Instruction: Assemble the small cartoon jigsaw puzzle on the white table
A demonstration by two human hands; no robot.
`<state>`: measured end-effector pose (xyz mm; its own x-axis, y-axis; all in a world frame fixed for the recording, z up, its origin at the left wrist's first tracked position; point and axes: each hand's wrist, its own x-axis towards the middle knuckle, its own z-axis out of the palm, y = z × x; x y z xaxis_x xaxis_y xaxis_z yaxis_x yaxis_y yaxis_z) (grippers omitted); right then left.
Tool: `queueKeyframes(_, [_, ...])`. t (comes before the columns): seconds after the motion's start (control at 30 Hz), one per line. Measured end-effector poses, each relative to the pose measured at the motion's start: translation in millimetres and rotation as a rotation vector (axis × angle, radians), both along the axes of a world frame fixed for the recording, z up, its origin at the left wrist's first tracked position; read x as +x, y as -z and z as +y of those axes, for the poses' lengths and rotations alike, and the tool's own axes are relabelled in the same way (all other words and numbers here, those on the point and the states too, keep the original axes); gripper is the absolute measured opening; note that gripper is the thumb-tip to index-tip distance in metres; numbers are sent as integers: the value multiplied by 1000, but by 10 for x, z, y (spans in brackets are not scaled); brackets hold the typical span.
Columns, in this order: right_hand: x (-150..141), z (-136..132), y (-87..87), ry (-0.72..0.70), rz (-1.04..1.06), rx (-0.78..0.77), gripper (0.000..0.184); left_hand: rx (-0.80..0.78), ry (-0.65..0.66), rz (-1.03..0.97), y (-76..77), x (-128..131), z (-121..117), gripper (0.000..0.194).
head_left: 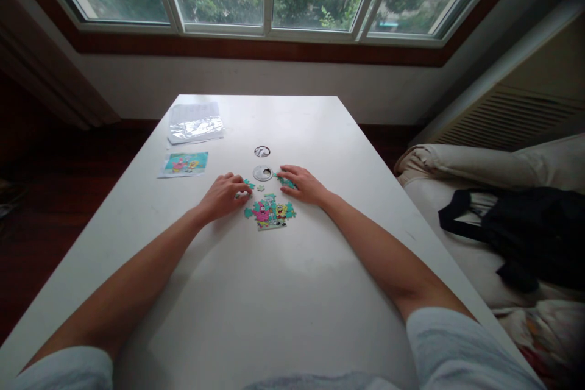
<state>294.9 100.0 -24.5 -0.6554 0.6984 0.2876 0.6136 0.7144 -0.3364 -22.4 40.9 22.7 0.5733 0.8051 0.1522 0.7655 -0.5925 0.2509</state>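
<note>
A partly joined cartoon jigsaw puzzle [270,213], with a pink figure and a yellow figure on teal, lies on the white table [283,292]. Just beyond its left side, my left hand [226,196] has its fingers curled, thumb and forefinger closed in a pinch. What lies between those fingertips is too small to make out. Teal loose pieces [249,184] are beside them. My right hand [305,184] rests on the table with its fingers stretched and spread, over more teal pieces [287,182]. A single pale green piece [260,188] lies between the hands.
Past the hands sit a silver round lid [262,173] and a round tin [262,151]. Farther left lie a picture card [186,163] and papers with a clear plastic sleeve [196,124]. A sofa [425,195] with a black bag [525,231] stands to the right.
</note>
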Motion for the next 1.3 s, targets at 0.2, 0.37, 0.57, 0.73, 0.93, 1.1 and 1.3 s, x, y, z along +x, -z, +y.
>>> queueKeyframes(0.2, [-6,12,8,-6,4,5,50,-28,12,-1,24,47,-10,20])
queueKeyframes(0.37, [-7,7,2,1,-4,11,49,-27,18,-25,31,73,-27,15])
queueKeyframes(0.57, [-1,0,7,-6,-7,13,50,-108,2,-147,-2,76,-27,12])
queueKeyframes(0.73, [-19,-40,-2,0,-9,14,51,-304,-76,-207,-162,71,-87,15])
queueKeyframes(0.93, [-95,-119,-30,-42,-24,46,51,-502,-39,-138,-350,165,-245,17])
queueKeyframes(1.1, [-133,-156,-50,-75,-23,33,50,-551,5,-64,-345,263,-350,8])
queueKeyframes(1.3, [-152,-182,-65,-99,-10,25,51,-539,22,-6,-318,288,-384,6])
